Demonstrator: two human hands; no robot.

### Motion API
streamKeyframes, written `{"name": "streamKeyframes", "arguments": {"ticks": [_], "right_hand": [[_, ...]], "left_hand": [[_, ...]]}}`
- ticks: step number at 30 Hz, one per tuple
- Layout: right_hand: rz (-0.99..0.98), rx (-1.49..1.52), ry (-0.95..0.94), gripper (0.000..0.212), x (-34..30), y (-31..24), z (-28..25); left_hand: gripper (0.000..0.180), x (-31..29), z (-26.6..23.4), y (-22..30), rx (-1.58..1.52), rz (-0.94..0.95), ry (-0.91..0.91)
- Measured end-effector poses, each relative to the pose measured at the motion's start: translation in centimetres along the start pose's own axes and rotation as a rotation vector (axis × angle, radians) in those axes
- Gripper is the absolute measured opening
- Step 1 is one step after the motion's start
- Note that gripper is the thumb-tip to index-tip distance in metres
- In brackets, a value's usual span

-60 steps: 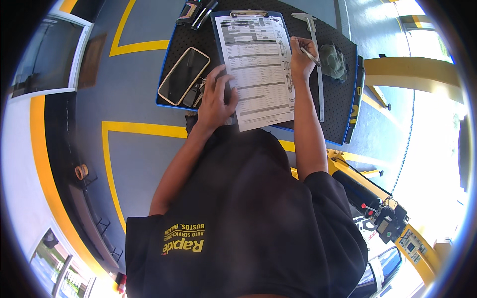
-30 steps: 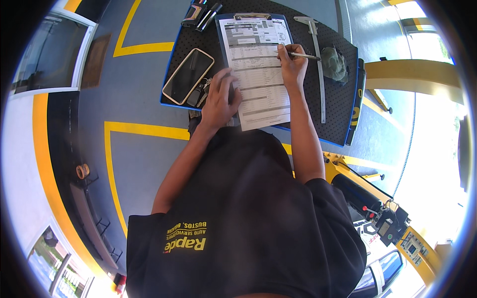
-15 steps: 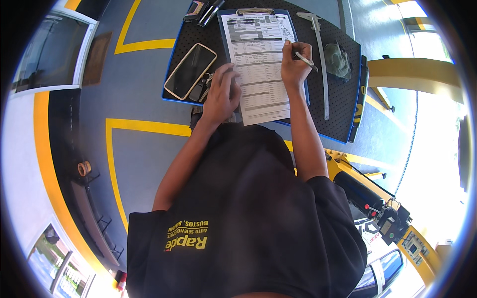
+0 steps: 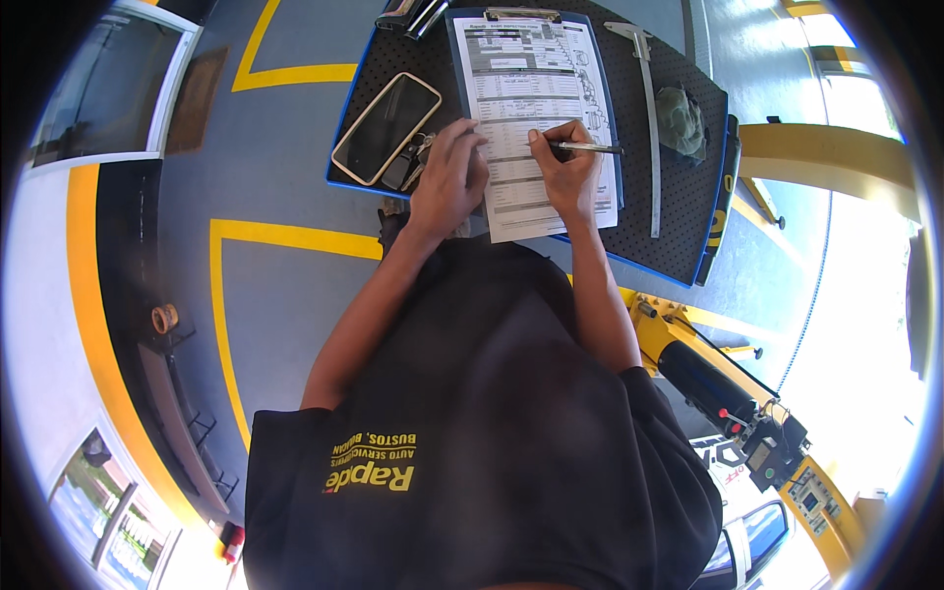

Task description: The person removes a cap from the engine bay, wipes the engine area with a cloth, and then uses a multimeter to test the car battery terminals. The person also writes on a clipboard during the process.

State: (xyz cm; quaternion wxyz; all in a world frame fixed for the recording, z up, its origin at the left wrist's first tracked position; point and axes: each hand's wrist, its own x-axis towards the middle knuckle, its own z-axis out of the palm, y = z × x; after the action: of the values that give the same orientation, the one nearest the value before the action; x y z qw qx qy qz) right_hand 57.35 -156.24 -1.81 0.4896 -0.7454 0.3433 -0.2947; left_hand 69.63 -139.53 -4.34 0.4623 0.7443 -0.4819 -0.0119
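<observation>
- Pen [image 4: 595, 148], slim and dark with a pale shaft, is clamped between the thumb and fingers of my right hand [image 4: 570, 179], its back end pointing right; I cannot tell whether its tip meets the paper.
- Beneath that grip lies a white printed form [image 4: 526, 116], secured at the top by the metal clip [image 4: 522, 14] of a dark blue clipboard [image 4: 455, 59], its lower edge toward my body.
- At the form's left edge, my left hand [image 4: 447, 182] rests with fingers loosely bent and thumb apart; how firmly it presses, I cannot tell.
- Just beside those fingers sit a bunch of keys [image 4: 420, 157] and a phone [image 4: 386, 128] in a pale-rimmed case, screen dark.
- Right of the clipboard, a metal caliper [image 4: 650, 138] lies lengthwise, near a crumpled grey-green bundle [image 4: 680, 123].
- Everything rests on a black, dotted tabletop [image 4: 680, 211] edged in blue.
- Beyond, yellow lines [image 4: 295, 234] mark the grey floor [image 4: 295, 157].
</observation>
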Motion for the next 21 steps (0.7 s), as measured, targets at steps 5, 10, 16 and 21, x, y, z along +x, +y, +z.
{"name": "streamKeyframes", "arguments": {"ticks": [5,10,16,21], "right_hand": [[-0.018,-0.037,-0.031,0.032,-0.3,0.3,-0.1],[0.084,0.033,-0.046,0.035,0.1,-0.3,-0.4],[0.103,-0.414,-0.013,0.038,1.9,-1.9,-4.3],[0.178,-0.897,0.06,0.039,3.4,-1.4,-9.8]], "left_hand": [[0.04,-0.1,0.2,0.1,0.009,0.006,0.004],[0.034,-0.2,0.2,0.0,0.006,0.0,0.011],[0.025,-0.5,0.0,0.2,-0.006,-0.016,0.025],[0.027,2.6,-4.9,4.3,-0.123,-0.036,0.004]]}}
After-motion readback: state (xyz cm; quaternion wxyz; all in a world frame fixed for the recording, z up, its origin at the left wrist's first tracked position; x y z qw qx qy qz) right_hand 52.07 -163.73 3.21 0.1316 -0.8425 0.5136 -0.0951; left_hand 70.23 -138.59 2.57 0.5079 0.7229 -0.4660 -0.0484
